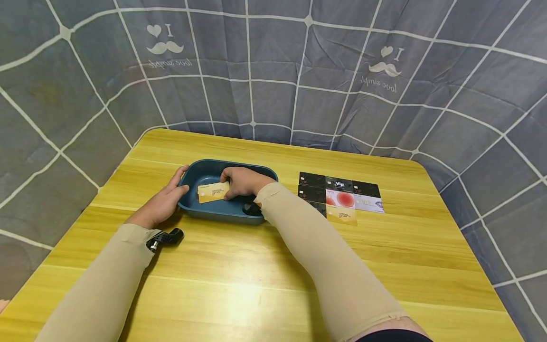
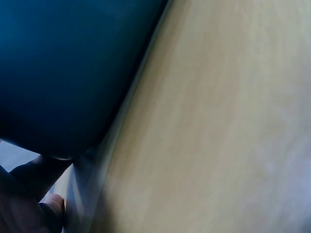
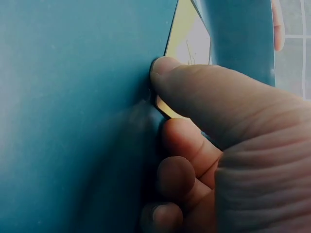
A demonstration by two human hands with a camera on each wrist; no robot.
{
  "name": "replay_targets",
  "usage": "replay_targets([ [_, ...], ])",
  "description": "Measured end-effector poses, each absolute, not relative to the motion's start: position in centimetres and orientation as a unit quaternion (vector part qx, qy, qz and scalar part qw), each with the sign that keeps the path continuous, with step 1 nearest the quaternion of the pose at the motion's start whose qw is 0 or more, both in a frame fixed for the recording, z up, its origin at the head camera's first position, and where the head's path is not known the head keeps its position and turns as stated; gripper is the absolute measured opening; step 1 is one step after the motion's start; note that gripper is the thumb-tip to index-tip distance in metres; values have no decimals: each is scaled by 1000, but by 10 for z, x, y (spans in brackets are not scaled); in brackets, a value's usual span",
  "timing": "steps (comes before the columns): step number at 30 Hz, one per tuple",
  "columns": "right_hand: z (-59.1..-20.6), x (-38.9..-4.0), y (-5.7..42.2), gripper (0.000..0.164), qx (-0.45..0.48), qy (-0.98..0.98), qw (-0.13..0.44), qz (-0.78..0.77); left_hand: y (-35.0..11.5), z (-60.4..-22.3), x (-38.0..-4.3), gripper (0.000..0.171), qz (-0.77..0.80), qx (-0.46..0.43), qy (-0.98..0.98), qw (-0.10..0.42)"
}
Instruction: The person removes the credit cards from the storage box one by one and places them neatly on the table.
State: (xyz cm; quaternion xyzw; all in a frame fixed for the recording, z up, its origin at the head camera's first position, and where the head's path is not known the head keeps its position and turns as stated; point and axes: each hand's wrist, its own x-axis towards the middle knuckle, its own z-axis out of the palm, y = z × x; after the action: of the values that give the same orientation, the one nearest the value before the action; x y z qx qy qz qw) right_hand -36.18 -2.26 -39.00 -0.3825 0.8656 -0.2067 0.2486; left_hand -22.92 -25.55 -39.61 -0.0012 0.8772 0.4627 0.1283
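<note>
A gold card [image 1: 212,192] is inside a dark blue plastic basin [image 1: 226,219]. My right hand [image 1: 245,181] reaches into the basin and pinches the card by its right end. In the right wrist view the thumb [image 3: 189,85] lies on the face of the gold card [image 3: 189,41], with the other fingers curled beside and below it. My left hand [image 1: 164,202] holds the basin's left end, thumb at the rim and fingers along the outside. The left wrist view shows the basin's wall [image 2: 73,63] close up, with part of the hand dark at the lower left.
Right of the basin, several cards lie edge to edge in rows on the wooden table [image 1: 239,275]: black cards [image 1: 312,180], a red and white card [image 1: 340,199], a silver card [image 1: 369,203] and another gold card [image 1: 342,215]. A grey checked curtain [image 1: 273,66] hangs behind.
</note>
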Motion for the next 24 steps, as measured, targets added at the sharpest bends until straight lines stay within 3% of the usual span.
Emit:
replay_targets([
  [7,-390,-362,-20,44,-382,863,252,-214,-252,-398,-230,64,461,-4,879,124],
  [14,-390,-363,-20,61,-389,869,238,-190,-249,-399,-230,64,461,-7,879,120],
  [24,-391,-365,-16,55,-395,869,230,-189,-244,-401,-230,64,460,-11,880,115],
])
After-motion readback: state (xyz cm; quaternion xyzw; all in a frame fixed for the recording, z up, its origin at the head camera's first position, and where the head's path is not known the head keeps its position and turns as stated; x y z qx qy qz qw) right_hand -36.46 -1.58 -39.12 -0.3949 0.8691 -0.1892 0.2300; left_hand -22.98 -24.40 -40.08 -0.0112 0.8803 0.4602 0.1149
